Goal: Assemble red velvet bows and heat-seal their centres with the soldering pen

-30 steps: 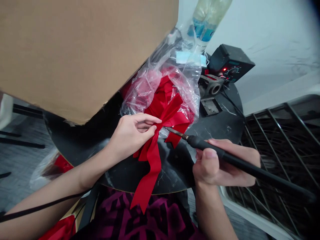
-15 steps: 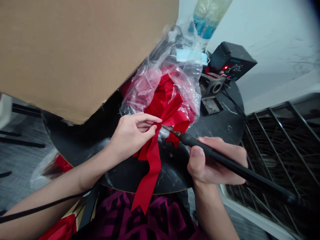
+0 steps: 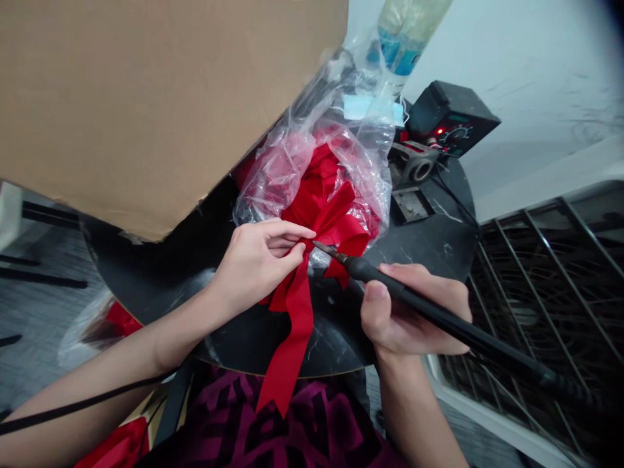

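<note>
A red ribbon bow (image 3: 331,208) lies partly inside a clear plastic bag (image 3: 273,172) on a round black table. Its long notched tail (image 3: 298,325) hangs over the near edge. My left hand (image 3: 260,260) pinches the bow's knot between thumb and fingers; the other fingers are curled. In my right hand (image 3: 414,309) is a black soldering iron (image 3: 400,292), held like a pen. The iron's metal tip meets the ribbon right beside my left fingertips; whether it presses in, I cannot tell.
A large cardboard box (image 3: 160,97) covers the upper left. At the back right are a soldering station (image 3: 453,120) with a lit red light, an iron stand (image 3: 414,162) and a plastic bottle (image 3: 407,39). A metal rack (image 3: 550,279) stands right of the table (image 3: 341,344).
My right hand and the soldering iron have shifted slightly left, bringing the tip closer to the knot. My left hand keeps its place on the ribbon.
</note>
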`<state>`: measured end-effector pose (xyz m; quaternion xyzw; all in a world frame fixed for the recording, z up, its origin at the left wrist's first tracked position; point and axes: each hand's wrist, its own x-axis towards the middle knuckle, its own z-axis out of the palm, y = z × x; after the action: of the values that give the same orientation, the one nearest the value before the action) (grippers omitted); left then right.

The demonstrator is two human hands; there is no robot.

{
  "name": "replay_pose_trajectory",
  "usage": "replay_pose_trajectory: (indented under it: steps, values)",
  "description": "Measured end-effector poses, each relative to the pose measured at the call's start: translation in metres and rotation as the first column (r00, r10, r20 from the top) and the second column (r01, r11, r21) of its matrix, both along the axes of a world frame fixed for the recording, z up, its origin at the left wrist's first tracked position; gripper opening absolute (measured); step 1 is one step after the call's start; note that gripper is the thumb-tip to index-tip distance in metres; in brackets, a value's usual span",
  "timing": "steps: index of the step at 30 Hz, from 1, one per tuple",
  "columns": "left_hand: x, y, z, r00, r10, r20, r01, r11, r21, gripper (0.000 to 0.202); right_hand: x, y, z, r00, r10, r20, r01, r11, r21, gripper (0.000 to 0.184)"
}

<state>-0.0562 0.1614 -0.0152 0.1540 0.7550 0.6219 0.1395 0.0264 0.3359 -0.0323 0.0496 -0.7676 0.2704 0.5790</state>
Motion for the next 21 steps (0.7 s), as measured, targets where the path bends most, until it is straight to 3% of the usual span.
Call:
replay_pose_trajectory:
  steps: [18, 21]
  values:
    - [0.0011, 0.0017, 0.0018, 1.0, 0.011, -0.002, -0.011, 1.0, -0.001, 0.021, 0.0005, 0.0002, -0.0002, 0.995, -0.016, 0.094, 0.015, 1.0, 0.014, 0.012]
    - [0.0014, 0.0016, 0.0013, 1.0, 0.016, 0.011, -0.016, 1.0, -0.002, 0.021, 0.0005, 0.0025, -0.0005, 1.0, -0.007, 0.029, 0.006, 1.0, 0.024, 0.013]
